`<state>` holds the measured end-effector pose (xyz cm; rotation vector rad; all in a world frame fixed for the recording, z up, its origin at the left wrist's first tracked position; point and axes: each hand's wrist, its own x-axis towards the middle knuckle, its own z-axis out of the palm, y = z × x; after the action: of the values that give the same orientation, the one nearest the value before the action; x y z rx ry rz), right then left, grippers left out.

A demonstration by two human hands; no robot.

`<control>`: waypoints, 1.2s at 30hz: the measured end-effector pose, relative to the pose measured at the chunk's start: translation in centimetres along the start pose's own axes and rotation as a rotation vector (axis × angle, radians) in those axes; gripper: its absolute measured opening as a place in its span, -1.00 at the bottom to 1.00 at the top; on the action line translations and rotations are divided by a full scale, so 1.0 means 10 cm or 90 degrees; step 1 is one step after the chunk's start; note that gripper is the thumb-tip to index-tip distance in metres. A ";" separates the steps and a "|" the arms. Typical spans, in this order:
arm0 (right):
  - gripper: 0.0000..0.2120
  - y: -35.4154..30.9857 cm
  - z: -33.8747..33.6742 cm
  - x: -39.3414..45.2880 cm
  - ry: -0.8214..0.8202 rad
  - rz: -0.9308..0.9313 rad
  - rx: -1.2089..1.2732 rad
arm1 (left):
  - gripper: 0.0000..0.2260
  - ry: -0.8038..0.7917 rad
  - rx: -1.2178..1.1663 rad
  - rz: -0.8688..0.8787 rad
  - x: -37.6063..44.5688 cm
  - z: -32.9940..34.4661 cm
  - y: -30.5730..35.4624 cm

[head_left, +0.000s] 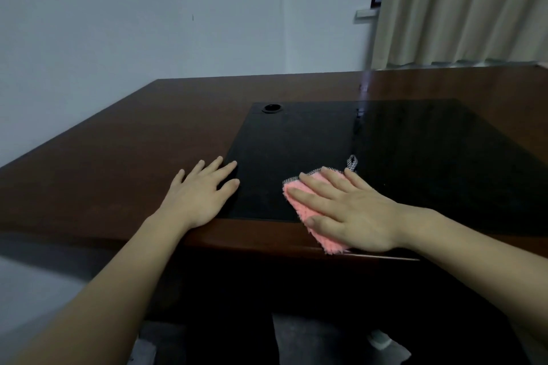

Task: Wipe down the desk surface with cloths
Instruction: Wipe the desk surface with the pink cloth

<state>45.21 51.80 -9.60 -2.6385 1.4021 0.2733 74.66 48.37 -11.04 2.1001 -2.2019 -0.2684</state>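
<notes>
A dark wooden desk (124,157) against a pale wall, curtain (462,6) at the right, being wiped near its front edge.

The right hand (347,210) lies flat, fingers straight, pressing a pink cloth (299,204) where the black inlaid panel (296,142) meets the front edge, likely to spread pressure for a broad stroke. The left hand (201,192) rests spread and empty on the wood, fingertips just onto the panel, probably bracing. A round cable grommet (271,108) sits at the panel's far corner.

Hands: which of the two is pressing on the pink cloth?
The right hand, fingers flat on the pink cloth at the desk's near edge. The left hand rests bare on the desk, holding nothing.
</notes>
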 end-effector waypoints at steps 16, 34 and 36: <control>-0.40 -0.23 0.07 -0.15 0.014 0.041 0.025 | -0.52 0.073 0.085 0.045 -0.03 -0.15 0.28; -0.46 0.91 -0.10 0.60 0.028 0.229 0.065 | -0.57 0.022 -0.073 0.095 0.14 0.17 0.98; -0.45 0.82 -0.08 0.51 0.027 0.219 0.056 | -0.57 0.021 -0.068 0.092 0.13 0.17 0.98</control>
<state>41.28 42.95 -10.29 -2.3374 1.8343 0.1868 64.66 47.61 -10.94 1.8670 -2.2536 -0.3304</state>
